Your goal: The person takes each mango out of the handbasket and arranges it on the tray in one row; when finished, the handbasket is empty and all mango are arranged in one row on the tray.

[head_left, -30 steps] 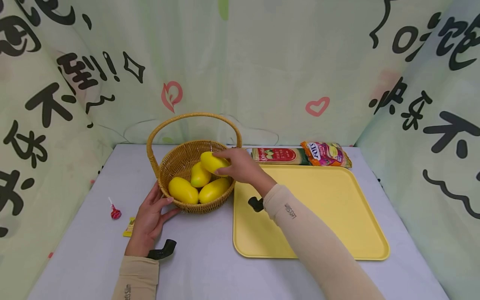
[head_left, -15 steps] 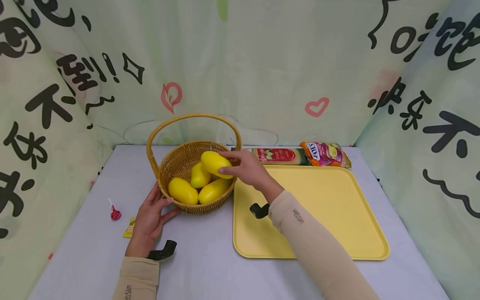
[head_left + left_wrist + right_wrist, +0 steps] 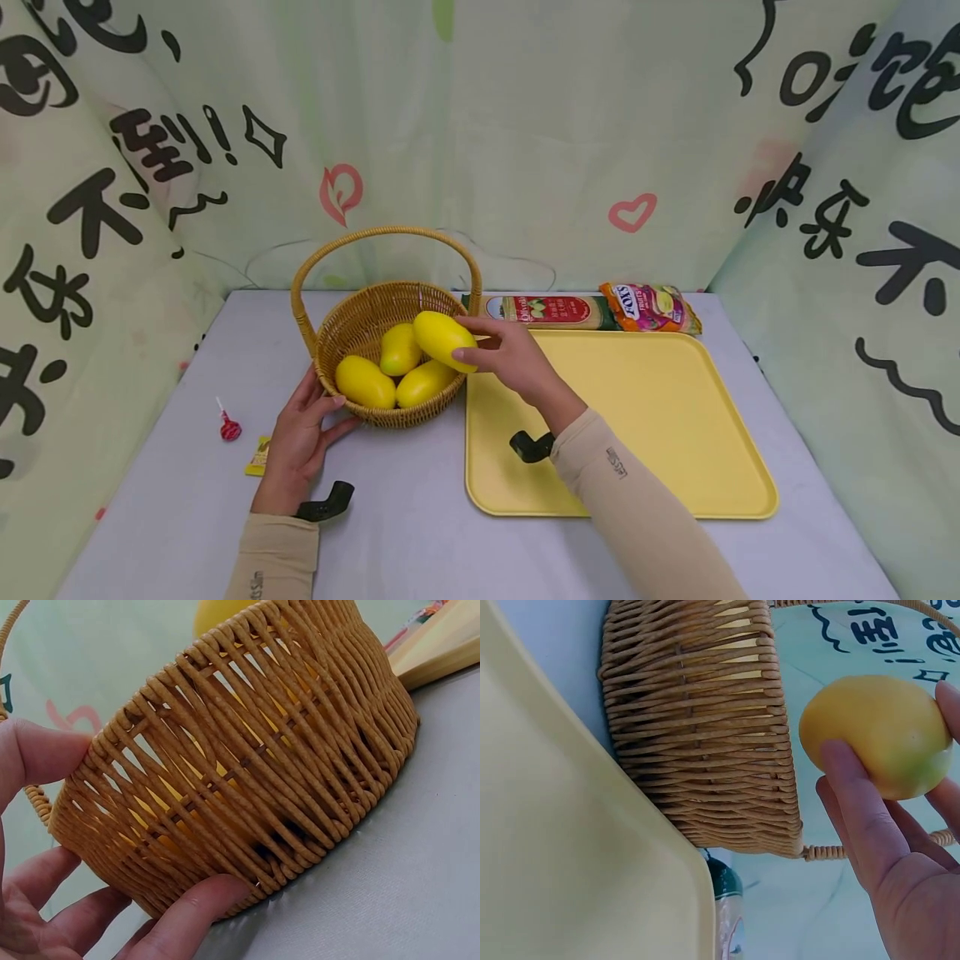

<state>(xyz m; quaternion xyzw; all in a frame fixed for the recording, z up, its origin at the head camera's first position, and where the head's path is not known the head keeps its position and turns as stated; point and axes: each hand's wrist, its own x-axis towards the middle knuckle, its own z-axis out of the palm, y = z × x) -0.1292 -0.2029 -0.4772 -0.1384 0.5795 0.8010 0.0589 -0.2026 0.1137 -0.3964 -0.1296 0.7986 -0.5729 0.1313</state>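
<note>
Packet [image 3: 257,460] partly behind left hand [image 3: 300,437]

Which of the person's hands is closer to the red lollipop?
The left. The left hand, holding the basket, is just to the right of the lollipop. The right hand is farther off, at the basket's right side, holding a yellow fruit.
</note>
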